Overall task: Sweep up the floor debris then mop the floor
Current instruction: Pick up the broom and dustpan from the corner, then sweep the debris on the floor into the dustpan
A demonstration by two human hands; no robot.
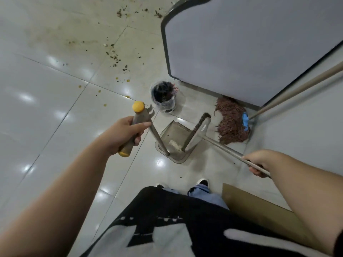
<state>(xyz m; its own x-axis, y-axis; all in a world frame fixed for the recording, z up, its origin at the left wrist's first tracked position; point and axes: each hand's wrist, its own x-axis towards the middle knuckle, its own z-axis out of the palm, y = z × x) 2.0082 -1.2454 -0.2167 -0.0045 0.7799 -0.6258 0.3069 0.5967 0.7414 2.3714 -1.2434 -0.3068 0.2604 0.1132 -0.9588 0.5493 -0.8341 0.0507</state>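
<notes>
Two handles are gripped: the dustpan handle (136, 127) is clasped by the curled fingers of the left hand (122, 135), and the broom (199, 131) shaft is clamped in the right hand (259, 162). The broom head is set inside the dustpan (172, 140) on the tiled floor (46, 108). Debris (115, 58) is scattered further off, the mop (232, 125) is propped beside a table (241, 43), and a bin (164, 96) is placed nearby.

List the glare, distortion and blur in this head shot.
Head view: ceiling lights throw bright glare spots across the glossy floor tiles; wide-angle distortion bows the grout lines and the table edge; the forearms swell at the frame's bottom; the debris stays fairly sharp.
</notes>
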